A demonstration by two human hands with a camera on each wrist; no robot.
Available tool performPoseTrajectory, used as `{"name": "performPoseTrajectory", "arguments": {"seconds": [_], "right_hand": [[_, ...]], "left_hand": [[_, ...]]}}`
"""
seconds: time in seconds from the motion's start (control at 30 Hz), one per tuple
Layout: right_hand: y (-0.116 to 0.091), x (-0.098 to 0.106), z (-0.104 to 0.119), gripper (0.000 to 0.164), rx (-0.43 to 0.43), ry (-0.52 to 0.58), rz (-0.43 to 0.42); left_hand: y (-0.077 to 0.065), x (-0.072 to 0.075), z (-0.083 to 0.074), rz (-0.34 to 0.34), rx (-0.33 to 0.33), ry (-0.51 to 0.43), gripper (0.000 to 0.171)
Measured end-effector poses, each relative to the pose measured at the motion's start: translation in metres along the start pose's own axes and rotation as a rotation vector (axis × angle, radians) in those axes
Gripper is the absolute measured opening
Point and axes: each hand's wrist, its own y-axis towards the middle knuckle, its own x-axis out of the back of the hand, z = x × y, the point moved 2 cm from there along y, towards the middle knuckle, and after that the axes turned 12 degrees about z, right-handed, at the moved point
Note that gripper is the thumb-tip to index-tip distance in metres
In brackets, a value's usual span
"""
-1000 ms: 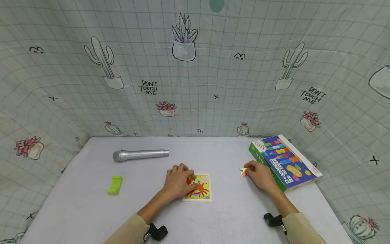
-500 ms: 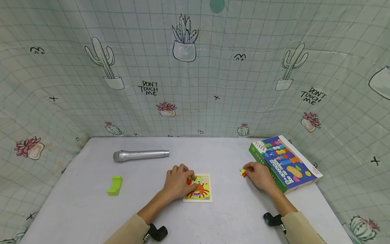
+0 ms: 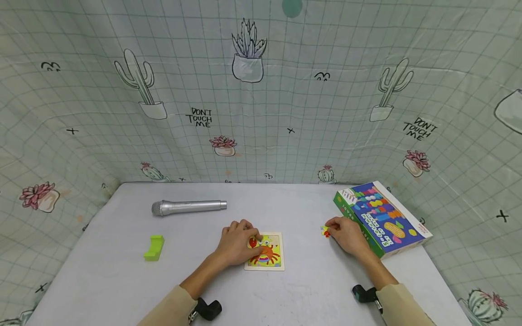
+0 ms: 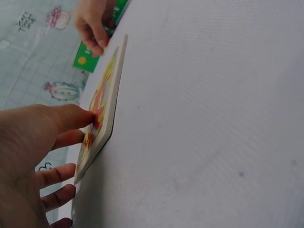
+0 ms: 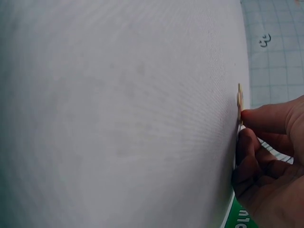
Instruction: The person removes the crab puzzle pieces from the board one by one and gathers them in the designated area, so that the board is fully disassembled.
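Note:
A square wooden jigsaw puzzle with a crab picture lies in its pale frame at the middle of the table. My left hand rests over its left side, thumb and index fingertip touching the picture. In the left wrist view the other fingers spread along the puzzle's edge. To the right, my right hand pinches a small yellow and red puzzle piece between thumb and index finger, low over the table. Seen edge-on in the right wrist view, the puzzle piece is thin, partly hidden by the fingertips.
Beside my right hand stands a colourful box with green sides. A silver microphone lies at the back left, and a light green block is nearer on that side. A patterned curtain hangs behind the table.
The puzzle piece has turned slightly in my right fingers, its red part showing differently. My left hand stays at the puzzle with hardly any shift.

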Motion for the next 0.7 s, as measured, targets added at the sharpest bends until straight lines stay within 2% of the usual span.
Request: {"name": "performPoseTrajectory", "arguments": {"seconds": [0.4, 0.57, 0.7], "right_hand": [[-0.002, 0.000, 0.004, 0.015, 0.041, -0.011, -0.044], [-0.006, -0.003, 0.022, 0.014, 0.096, 0.010, -0.063], [-0.006, -0.012, 0.044, 0.013, 0.129, 0.023, -0.036]], "left_hand": [[-0.003, 0.005, 0.005, 0.033, -0.045, -0.013, 0.026], [-0.002, 0.006, 0.005, 0.032, -0.051, -0.026, 0.028], [-0.001, 0.006, 0.005, 0.019, -0.047, -0.031, 0.029]]}}
